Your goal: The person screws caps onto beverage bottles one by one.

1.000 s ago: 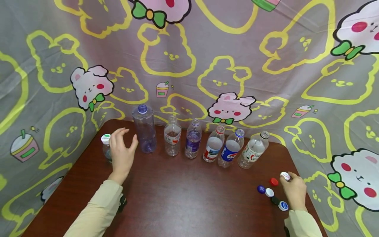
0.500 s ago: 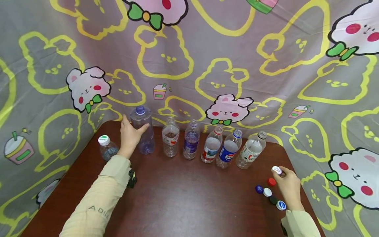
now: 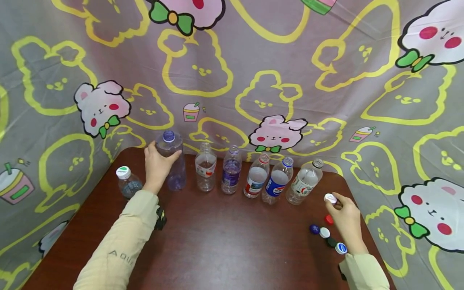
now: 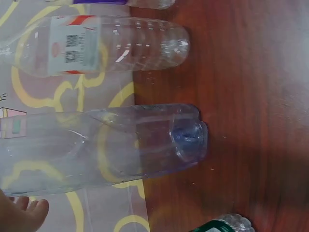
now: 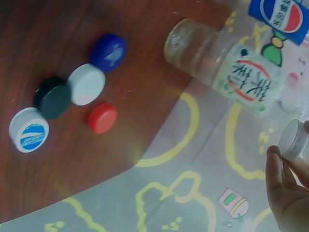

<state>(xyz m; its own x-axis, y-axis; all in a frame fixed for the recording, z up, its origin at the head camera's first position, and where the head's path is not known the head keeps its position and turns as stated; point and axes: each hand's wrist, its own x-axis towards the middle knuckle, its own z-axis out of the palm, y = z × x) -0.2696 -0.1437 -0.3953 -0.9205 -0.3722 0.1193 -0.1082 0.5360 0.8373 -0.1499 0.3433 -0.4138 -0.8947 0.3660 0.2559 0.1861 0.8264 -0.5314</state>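
In the head view my left hand (image 3: 158, 167) curls round the upper part of a large purple-tinted plastic bottle (image 3: 177, 175), thumb across its front. The bottle stands upright without a cap. In the left wrist view some fingertips (image 4: 41, 212) show beside the bottle's wall (image 4: 116, 150); the thumb is out of view. My right hand (image 3: 346, 217) pinches a white bottle cap (image 3: 330, 198) above the table's right side. On the table below lie a red cap (image 3: 329, 219), a blue cap (image 3: 314, 229), a white cap (image 3: 324, 232), a black cap (image 3: 331, 242) and a white-and-blue cap (image 3: 341, 248).
Several uncapped bottles stand in a row at the back, among them a Pepsi bottle (image 3: 277, 183) and a green-and-white-labelled bottle (image 3: 303, 183). A small bottle with a white cap (image 3: 123, 172) stands at the far left of the brown table (image 3: 232, 245). Patterned cloth (image 3: 217, 52) hangs behind.
My left hand has moved right from beside the small capped bottle to the large purple-tinted bottle. The right hand has carried the white cap up and leftward, away from the other caps.
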